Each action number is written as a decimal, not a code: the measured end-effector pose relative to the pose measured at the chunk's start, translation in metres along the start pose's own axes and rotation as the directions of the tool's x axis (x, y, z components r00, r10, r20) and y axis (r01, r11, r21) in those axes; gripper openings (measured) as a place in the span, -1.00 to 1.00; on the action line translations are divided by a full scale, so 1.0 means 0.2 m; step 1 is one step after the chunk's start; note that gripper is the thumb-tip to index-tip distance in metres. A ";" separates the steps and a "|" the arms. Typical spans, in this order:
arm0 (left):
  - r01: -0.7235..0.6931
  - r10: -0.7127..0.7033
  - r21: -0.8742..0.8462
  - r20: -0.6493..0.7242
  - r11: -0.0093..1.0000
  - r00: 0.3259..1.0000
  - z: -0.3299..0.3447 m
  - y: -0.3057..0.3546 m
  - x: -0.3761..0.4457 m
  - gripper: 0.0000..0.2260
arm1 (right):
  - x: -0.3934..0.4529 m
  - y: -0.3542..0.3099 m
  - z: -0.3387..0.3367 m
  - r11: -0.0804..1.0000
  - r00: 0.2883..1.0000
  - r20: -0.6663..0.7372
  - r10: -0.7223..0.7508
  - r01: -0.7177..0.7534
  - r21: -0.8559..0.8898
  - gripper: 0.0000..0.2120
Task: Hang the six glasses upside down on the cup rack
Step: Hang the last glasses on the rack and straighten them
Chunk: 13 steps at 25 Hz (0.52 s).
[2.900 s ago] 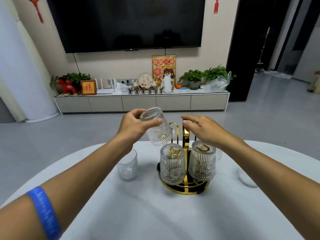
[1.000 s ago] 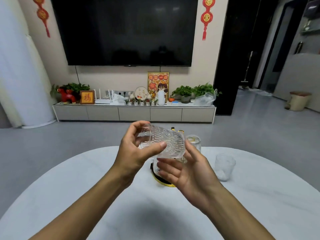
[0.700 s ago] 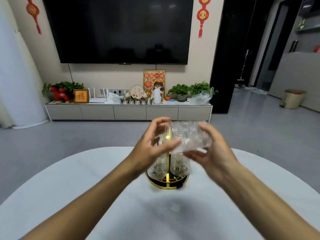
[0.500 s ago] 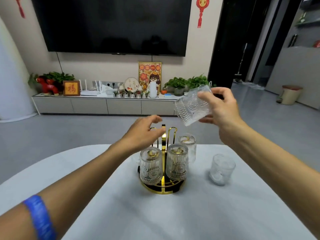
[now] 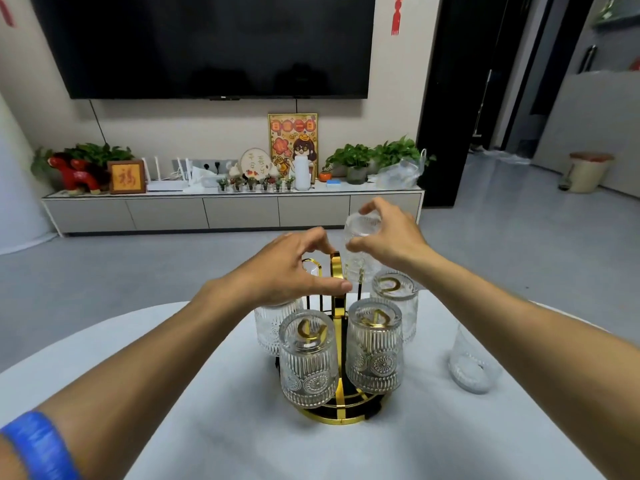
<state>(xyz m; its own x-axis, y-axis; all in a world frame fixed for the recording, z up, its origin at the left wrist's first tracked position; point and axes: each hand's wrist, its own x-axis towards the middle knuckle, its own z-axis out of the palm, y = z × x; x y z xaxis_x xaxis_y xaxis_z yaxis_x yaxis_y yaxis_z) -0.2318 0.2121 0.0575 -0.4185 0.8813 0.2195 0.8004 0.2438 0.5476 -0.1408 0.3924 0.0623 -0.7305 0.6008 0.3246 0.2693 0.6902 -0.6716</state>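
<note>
Head view, right hand [image 5: 391, 237] gripping inverted glass [image 5: 358, 244] above cup rack [image 5: 337, 271]

Even indoor light, soft shadows under rack [image 5: 341, 407], slight blur on hands, wide-angle bending at edges.

Both of my forearms are bare from where they enter view down to the wrists, with no sleeves showing. My left hand [image 5: 287, 271] and right hand [image 5: 391, 237] are bare too; I see no gloves, rings or watch on either. The only thing I wear is a bright blue band [image 5: 38, 448], far back from my left hand on that arm, snug, with a slightly mottled surface.
</note>
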 end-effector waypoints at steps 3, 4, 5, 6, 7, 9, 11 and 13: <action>0.018 -0.018 -0.047 -0.004 0.999 1.000 0.02 -0.01 0.00 -0.38 | 0.02 0.04 0.05 0.998 0.991 0.120 0.053 -0.050 -0.028 -0.38; 0.021 -0.021 -0.046 -0.005 0.999 1.000 0.02 -0.01 -0.01 -0.38 | 0.02 0.05 0.07 0.997 0.984 0.166 0.058 -0.050 -0.053 -0.39; 0.019 -0.019 -0.042 -0.002 0.999 1.000 0.02 -0.01 -0.01 -0.37 | 0.01 0.06 0.09 0.995 0.977 0.203 0.067 -0.050 -0.085 -0.43; 0.016 -0.016 -0.043 0.003 0.999 1.000 0.02 0.00 -0.01 -0.37 | 0.01 0.07 0.11 0.991 0.970 0.229 0.082 -0.055 -0.119 -0.48; 0.017 -0.016 -0.052 0.009 0.999 1.000 0.02 0.00 -0.01 -0.36 | 0.02 0.08 0.13 0.986 0.964 0.244 0.104 -0.067 -0.153 -0.53; 0.026 -0.024 -0.070 0.031 0.997 0.999 0.01 0.01 -0.01 -0.35 | 0.03 0.07 0.13 0.963 0.958 0.244 0.149 -0.085 -0.255 -0.57; 0.045 -0.041 -0.072 0.062 0.996 0.997 0.02 0.02 -0.01 -0.34 | 0.03 0.06 0.13 0.918 0.957 0.235 0.168 -0.065 -0.390 -0.57; 0.078 -0.072 -0.062 0.088 0.995 0.994 0.03 0.06 -0.05 -0.35 | -0.01 0.06 0.09 0.911 0.956 0.252 0.152 -0.037 -0.410 -0.58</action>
<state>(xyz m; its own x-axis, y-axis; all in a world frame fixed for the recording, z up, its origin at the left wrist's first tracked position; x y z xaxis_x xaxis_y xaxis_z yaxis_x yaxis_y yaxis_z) -0.2164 0.2095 0.0562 -0.4359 0.8935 0.1080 0.7376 0.2859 0.6117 -0.1472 0.3916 0.0423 -0.8155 0.5773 0.0403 0.5294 0.7723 -0.3510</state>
